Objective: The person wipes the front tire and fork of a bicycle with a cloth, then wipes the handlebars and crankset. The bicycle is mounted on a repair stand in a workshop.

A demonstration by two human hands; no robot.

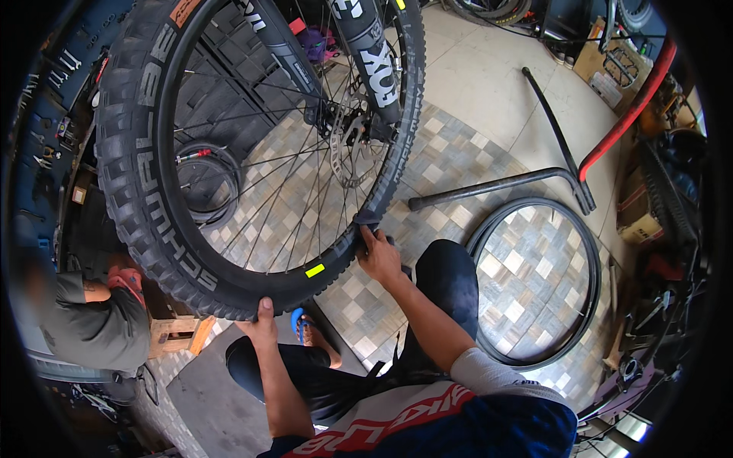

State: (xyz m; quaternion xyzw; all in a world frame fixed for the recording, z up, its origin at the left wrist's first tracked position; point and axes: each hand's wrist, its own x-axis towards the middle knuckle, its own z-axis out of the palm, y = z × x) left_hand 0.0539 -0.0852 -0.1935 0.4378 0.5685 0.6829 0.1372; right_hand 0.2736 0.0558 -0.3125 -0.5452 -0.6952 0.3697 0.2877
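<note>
Tire (155, 217) extends ahead of you, broad side facing you; your left hand (263, 330) grasps its near edge, your right hand (380, 256) grips farther along, rightward.

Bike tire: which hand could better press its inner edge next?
Probably the right hand: its fingers are near the inner edge of the tire, while the left hand touches the outer tread.
</note>
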